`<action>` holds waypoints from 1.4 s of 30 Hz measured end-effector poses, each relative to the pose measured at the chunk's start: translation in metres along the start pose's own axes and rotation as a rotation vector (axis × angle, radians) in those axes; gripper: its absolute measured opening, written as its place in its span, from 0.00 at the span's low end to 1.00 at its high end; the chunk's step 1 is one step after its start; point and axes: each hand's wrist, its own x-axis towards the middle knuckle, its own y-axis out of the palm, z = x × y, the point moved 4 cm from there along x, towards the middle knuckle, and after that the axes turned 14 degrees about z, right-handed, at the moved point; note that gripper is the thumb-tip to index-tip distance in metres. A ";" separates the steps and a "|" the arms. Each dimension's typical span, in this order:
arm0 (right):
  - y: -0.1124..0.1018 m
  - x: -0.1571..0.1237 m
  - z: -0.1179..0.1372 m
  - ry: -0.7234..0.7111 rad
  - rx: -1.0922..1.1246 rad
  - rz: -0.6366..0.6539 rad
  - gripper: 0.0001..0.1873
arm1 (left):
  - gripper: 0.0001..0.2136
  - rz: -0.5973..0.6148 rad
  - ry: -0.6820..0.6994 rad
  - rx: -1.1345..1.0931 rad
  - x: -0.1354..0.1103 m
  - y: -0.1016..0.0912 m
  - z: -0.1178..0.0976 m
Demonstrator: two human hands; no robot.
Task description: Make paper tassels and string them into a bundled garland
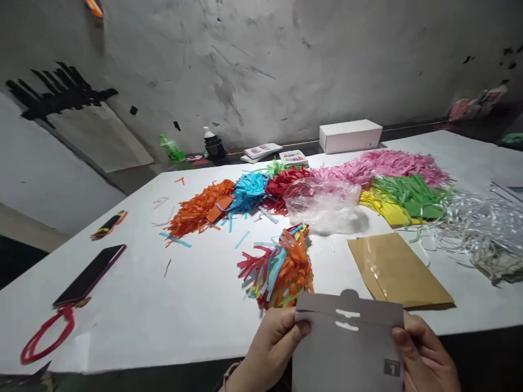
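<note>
I hold a grey cardboard pouch [349, 343] with a hanger slot upright at the table's near edge. My left hand [272, 345] grips its left side, thumb pressed on the top flap. Gripping the right side is my right hand [425, 356], fingers curled round the edge. Just beyond the pouch lies a mixed bundle of coloured paper strips [281, 267]. A flat brown envelope [398, 269] with a clear window lies to the right of that bundle.
On the white table [163, 316] lie heaps of shredded paper: orange [198, 209], blue [249, 191], red [286, 182], pink [388, 163], green [408, 193], yellow [382, 207], white [478, 226]. A clear plastic bag [322, 204], a phone [90, 275], red scissors [47, 335] and a white box [350, 135] are there too.
</note>
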 end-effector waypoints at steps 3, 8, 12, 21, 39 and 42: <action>0.003 0.004 0.002 -0.017 0.041 0.019 0.16 | 0.20 -0.176 0.051 0.149 -0.001 -0.004 0.001; 0.009 0.008 0.003 -0.022 0.069 0.087 0.17 | 0.26 -0.022 -0.027 -0.127 0.004 -0.003 0.016; -0.003 0.005 -0.002 -0.054 0.001 0.001 0.16 | 0.22 -0.010 -0.013 -0.185 0.004 -0.005 0.011; -0.013 0.021 0.021 0.096 -0.467 0.462 0.18 | 0.12 -0.026 0.220 0.089 0.008 -0.002 -0.013; 0.063 0.039 0.103 -0.151 -1.009 0.926 0.12 | 0.06 0.089 0.216 0.301 0.012 -0.005 -0.036; 0.067 0.049 0.102 -0.002 -0.948 0.924 0.12 | 0.06 0.115 0.216 0.272 0.010 -0.005 -0.039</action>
